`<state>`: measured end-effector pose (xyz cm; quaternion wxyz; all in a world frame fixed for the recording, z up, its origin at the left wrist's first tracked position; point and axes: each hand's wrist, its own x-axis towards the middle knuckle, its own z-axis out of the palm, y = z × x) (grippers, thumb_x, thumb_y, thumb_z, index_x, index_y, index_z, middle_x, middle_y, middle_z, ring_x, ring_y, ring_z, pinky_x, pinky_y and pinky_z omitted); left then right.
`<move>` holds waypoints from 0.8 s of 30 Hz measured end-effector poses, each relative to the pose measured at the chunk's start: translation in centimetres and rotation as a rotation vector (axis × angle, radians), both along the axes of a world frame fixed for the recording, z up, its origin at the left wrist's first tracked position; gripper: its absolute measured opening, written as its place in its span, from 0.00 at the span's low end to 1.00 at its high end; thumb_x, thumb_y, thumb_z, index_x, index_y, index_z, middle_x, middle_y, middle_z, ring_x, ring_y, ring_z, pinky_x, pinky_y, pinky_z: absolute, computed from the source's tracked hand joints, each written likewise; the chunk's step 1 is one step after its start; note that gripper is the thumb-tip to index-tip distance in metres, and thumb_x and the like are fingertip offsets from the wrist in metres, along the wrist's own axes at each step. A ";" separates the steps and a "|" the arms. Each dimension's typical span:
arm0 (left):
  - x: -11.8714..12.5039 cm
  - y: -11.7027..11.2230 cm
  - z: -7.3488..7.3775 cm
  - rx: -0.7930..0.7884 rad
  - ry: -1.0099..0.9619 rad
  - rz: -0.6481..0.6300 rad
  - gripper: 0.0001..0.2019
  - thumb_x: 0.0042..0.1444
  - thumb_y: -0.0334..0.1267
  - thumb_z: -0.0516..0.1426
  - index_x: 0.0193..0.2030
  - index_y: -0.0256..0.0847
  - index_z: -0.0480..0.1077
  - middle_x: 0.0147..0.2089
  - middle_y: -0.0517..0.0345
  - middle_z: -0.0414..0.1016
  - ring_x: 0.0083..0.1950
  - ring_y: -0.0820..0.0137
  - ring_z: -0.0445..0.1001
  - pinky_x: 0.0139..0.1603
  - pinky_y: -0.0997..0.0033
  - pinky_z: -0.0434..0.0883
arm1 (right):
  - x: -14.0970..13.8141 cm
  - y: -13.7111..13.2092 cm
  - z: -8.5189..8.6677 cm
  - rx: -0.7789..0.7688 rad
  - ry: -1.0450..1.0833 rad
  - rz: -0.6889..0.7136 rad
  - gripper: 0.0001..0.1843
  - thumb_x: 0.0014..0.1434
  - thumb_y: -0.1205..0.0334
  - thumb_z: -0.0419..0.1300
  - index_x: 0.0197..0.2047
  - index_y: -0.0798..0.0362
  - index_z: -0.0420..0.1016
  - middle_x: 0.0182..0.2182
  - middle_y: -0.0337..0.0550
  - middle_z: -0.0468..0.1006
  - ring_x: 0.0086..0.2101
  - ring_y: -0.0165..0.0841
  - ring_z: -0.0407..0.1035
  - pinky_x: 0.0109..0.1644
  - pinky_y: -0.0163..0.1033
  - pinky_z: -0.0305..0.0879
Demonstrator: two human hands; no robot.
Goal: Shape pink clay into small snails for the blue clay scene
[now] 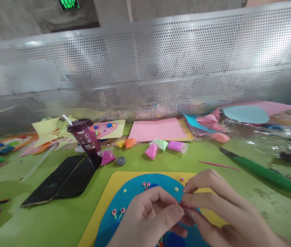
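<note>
My left hand [153,218] and my right hand [220,209] meet over a blue rounded sheet [136,193] on a yellow sheet [101,202]. Fingertips of both are pinched together close to the blue sheet's right edge. Whatever is between them is hidden or too small to make out. Small pink eye shapes on stalks [118,212] stick to the blue sheet beside my left hand, with another pair [146,184] higher up. A pale dot [176,189] lies just left of my right fingertips, and a small purple ball [182,179] rests on the yellow sheet.
Beyond the sheets are bags of pink clay [151,151], green clay [161,144] and purple clay [176,146]. A dark cup with a straw [85,137] stands behind a black folding case [63,181]. On the right lie green-handled scissors [266,169] and a thin pink stick [217,165].
</note>
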<state>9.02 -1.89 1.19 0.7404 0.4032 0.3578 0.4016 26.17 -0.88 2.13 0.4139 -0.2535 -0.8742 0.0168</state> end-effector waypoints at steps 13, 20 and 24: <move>-0.2 0.1 -0.4 0.000 0.011 0.034 0.14 0.39 0.43 0.67 0.24 0.37 0.69 0.24 0.65 0.76 0.26 0.78 0.74 0.31 0.78 0.68 | 0.3 -0.2 -0.2 -0.061 -0.033 0.038 0.14 0.55 0.76 0.53 0.43 0.53 0.70 0.37 0.47 0.71 0.36 0.31 0.69 0.37 0.33 0.72; -0.3 0.1 -0.8 0.022 0.082 0.028 0.16 0.39 0.46 0.67 0.24 0.38 0.68 0.23 0.64 0.75 0.26 0.75 0.73 0.31 0.76 0.66 | 0.8 -0.2 -0.5 -0.037 -0.055 0.016 0.11 0.54 0.76 0.56 0.39 0.52 0.69 0.36 0.44 0.71 0.34 0.30 0.69 0.37 0.32 0.71; -0.4 0.1 -0.6 0.020 0.130 0.022 0.12 0.40 0.42 0.66 0.25 0.38 0.68 0.22 0.64 0.74 0.26 0.74 0.73 0.29 0.76 0.65 | 0.8 -0.5 -0.6 -0.148 -0.056 0.042 0.13 0.54 0.77 0.55 0.40 0.52 0.67 0.37 0.42 0.69 0.36 0.29 0.69 0.38 0.28 0.70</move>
